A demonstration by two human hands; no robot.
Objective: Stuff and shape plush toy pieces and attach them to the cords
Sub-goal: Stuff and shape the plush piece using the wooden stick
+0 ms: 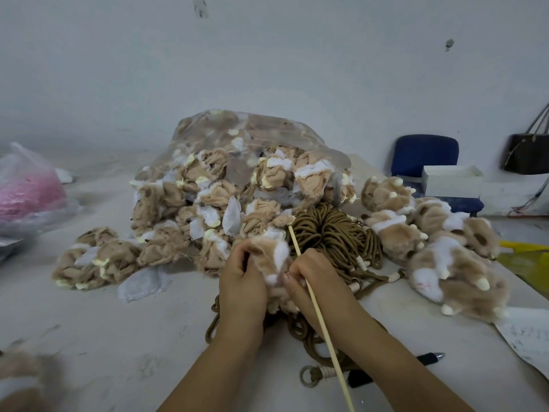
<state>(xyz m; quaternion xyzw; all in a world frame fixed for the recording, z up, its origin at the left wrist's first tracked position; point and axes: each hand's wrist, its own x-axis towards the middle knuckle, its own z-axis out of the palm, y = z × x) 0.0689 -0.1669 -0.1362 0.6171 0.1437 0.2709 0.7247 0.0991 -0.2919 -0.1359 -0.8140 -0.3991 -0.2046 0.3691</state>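
– Tan-and-white plush piece point(269, 264), one item. Location?
– Low centre of the table point(104, 322), between both hands. It sits just in front of the cord bundle point(332, 230), with loose cords under it.
– Left hand point(242, 281)?
– Fingers curled round the piece's left side, clenched on it; wrist straight, forearm rising from the bottom edge. Probably a brace, so the fabric does not slip while worked.
– Right hand point(318, 281)?
– Curled round a wooden stick point(323, 325), fingertips against the piece. The stick slants up-left across the hand, its far tip showing past the piece, over the cords. Judged a poking tool for packing and shaping; not visibly inserted.
– Stock?
– Clear bag point(237, 138), mouth toward the person, limp unstuffed pieces spilling out within reach. Finished paws point(445, 263) heaped to the right, apart from the raw stock.
– Sundries?
– Metal ring point(307, 376) on a cord end by the right forearm; black pen point(427, 358) beside it.
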